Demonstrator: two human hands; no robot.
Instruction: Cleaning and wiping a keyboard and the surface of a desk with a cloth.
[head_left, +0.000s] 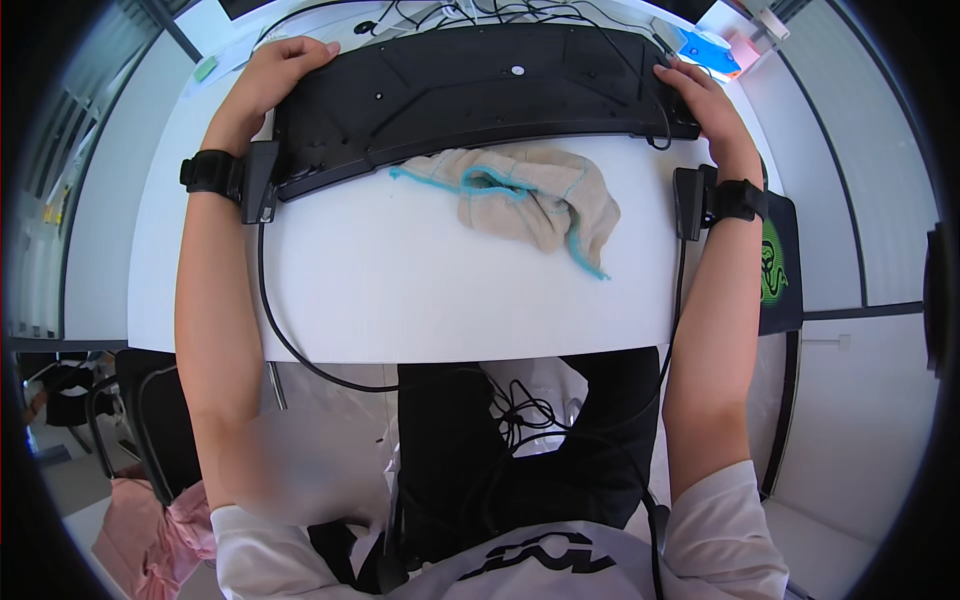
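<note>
A wide black computer keyboard (465, 86), its ribbed underside facing me, spans the back of the white desk (420, 300). My left hand (274, 82) grips its left end, thumb over the upper corner. At the opposite end my right hand (697, 94) holds the right edge, with the thumb on the underside. The keyboard's thin cable (637, 75) runs over its right part. Just below the keyboard's front edge lies a crumpled beige cloth (532, 195) with turquoise stitched edging. The keyboard's key side is hidden.
Tangled cables (480, 11) lie along the desk's back. A blue packet (709, 52) sits at the back right, and a black mouse pad (780, 262) hangs over the right edge. Wrist-worn black devices (262, 180) trail cords toward my lap. A black chair (154, 420) stands at left.
</note>
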